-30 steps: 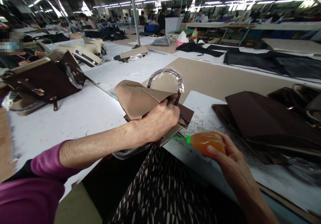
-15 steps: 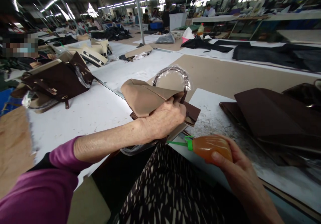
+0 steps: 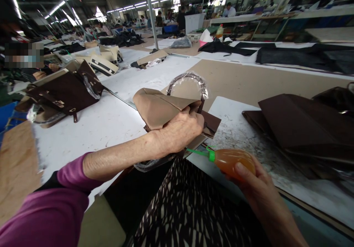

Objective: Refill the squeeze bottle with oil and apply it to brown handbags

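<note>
A brown handbag (image 3: 211,123) with tan lining (image 3: 160,105) turned outward lies at the table's near edge. Its upper handle (image 3: 203,84) is wrapped in clear plastic and curves up behind the lining. My left hand (image 3: 185,129) is closed on the bag, fingers gripping the lining's edge; the fingertips are partly hidden in the folds. In my right hand (image 3: 257,180) is a squeeze bottle (image 3: 231,162) of amber liquid, with a green cap and long thin green nozzle. The nozzle points left, its tip close to the bag's lower edge below my left hand; contact is unclear.
More dark brown bag pieces (image 3: 295,125) lie at the right. Another brown handbag (image 3: 63,92) stands at the left, near a co-worker's hands (image 3: 40,74). Black material (image 3: 298,57) and a pink container (image 3: 205,37) with white paper sit farther back. A metal post (image 3: 151,14) rises beyond the bag.
My right hand has shifted the bottle slightly, its nozzle now a little higher and more slanted. My left hand keeps its grip on the bag. The co-worker's hands have moved slightly.
</note>
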Available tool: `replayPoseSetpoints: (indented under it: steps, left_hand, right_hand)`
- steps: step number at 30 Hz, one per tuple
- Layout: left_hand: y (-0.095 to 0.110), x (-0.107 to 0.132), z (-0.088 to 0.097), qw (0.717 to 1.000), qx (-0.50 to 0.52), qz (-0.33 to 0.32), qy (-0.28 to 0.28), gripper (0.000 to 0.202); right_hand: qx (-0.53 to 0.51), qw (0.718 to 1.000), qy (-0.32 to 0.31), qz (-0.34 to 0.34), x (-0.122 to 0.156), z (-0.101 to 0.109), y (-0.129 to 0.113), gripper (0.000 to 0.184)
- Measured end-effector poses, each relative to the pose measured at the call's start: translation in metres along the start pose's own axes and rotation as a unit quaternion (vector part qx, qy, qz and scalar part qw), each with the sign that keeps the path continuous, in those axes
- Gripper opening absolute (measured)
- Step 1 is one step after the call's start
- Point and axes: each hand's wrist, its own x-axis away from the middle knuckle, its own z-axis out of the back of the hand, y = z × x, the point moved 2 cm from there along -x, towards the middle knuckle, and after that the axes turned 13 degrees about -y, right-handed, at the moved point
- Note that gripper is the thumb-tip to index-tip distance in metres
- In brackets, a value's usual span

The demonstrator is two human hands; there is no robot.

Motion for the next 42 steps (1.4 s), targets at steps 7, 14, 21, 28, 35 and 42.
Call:
replayPoseSetpoints:
  steps: [7,14,21,28,35,42]
  left_hand:
    - [-0.001,-0.001,-0.001,1.0,-0.004,0.007,0.015,0.018]
    - [-0.002,-0.003,-0.002,1.0,0.01,0.015,0.013,0.018]
    - [-0.005,-0.002,-0.003,0.999,0.002,0.019,0.028,0.017]
    - [-0.006,-0.002,-0.001,1.0,-0.009,0.012,0.021,0.017]
    - [-0.015,-0.005,0.003,0.998,0.043,0.03,-0.02,0.041]
    - [-0.03,-0.008,0.016,0.994,0.091,0.03,-0.054,0.045]
  right_hand:
    - [0.01,1.0,-0.008,-0.022,0.009,-0.011,-0.004,0.048]
    - [0.091,0.996,-0.014,-0.003,0.017,-0.01,-0.009,0.059]
    - [0.206,0.972,0.076,0.081,0.011,0.007,-0.018,0.064]
    - [0.278,0.947,0.078,0.138,-0.005,0.018,-0.009,0.063]
    - [0.508,0.814,0.093,0.265,-0.021,0.022,-0.013,0.051]
    - [0.706,0.618,0.025,0.345,-0.022,0.018,-0.006,0.039]
